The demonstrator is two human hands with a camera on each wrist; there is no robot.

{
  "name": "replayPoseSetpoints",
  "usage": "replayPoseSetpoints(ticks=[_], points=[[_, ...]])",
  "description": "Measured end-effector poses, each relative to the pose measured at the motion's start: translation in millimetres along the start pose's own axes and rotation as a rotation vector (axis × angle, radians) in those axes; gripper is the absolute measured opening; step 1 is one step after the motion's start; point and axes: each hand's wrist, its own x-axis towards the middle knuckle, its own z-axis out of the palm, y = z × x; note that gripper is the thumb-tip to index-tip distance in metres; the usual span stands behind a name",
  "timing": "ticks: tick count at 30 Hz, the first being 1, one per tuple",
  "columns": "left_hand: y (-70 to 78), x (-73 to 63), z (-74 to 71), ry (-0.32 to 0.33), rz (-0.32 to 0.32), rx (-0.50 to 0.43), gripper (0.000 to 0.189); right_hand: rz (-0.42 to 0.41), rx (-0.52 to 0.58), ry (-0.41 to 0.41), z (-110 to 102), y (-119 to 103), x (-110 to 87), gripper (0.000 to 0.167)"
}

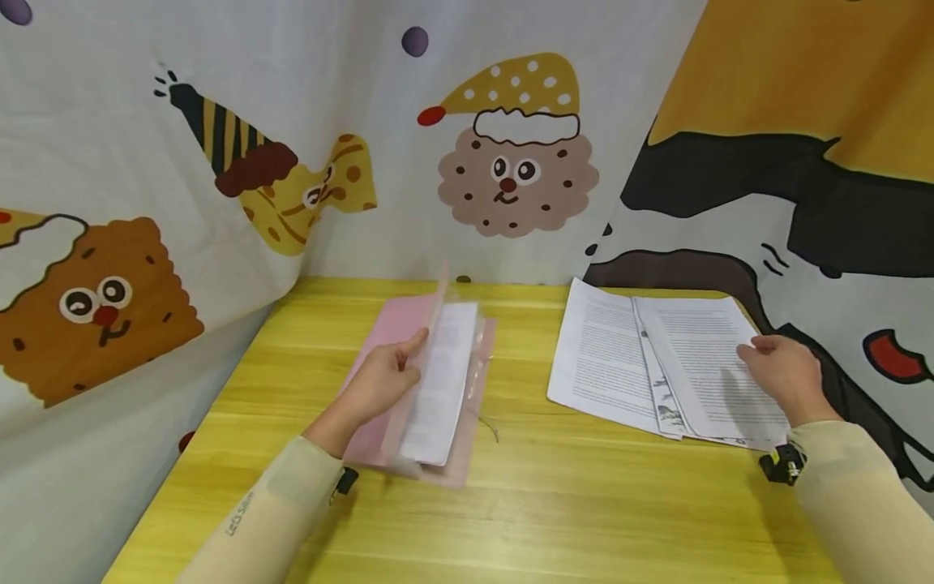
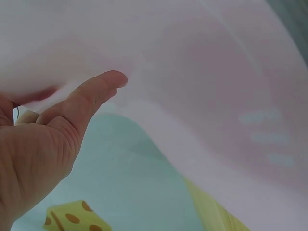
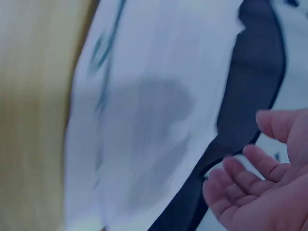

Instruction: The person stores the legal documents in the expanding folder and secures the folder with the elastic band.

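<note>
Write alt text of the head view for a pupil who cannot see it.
A person's left hand touches an open pink folder with white sheets inside, on a yellow table; the right hand is at the right edge of overlapping printed papers. Behind is a cloth with cartoon faces.

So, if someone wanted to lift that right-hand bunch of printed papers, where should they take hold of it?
Probably by the long right edge of the bunch of printed papers, coming from the right, thumb above and fingers below. The bunch is thin and flattish, and that edge seems to reach the side of the table, so slipping underneath looks easiest there.
</note>
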Motion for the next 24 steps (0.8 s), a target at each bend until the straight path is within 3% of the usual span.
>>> replayPoseSetpoints(ticks=[4,8,16,24], points=[[-1.2,-0.3,1.0,-0.004,-0.022,-0.010,0.069,0.057,-0.096,-0.081,-2,21,12.6,0.091],[-0.1,-0.4,2.0,-0.001,-0.022,-0.012,0.069,0.118,-0.104,-0.141,1,32,18.8,0.094],[-1.5,0.1,4.0,0.002,-0.007,-0.002,0.069,0.146,-0.144,-0.149,1,31,16.4,0.096],[-4.9,2.0,7.0,-0.002,-0.017,-0.012,0.070,0.206,-0.221,-0.210,12,6,15.1,0.146]])
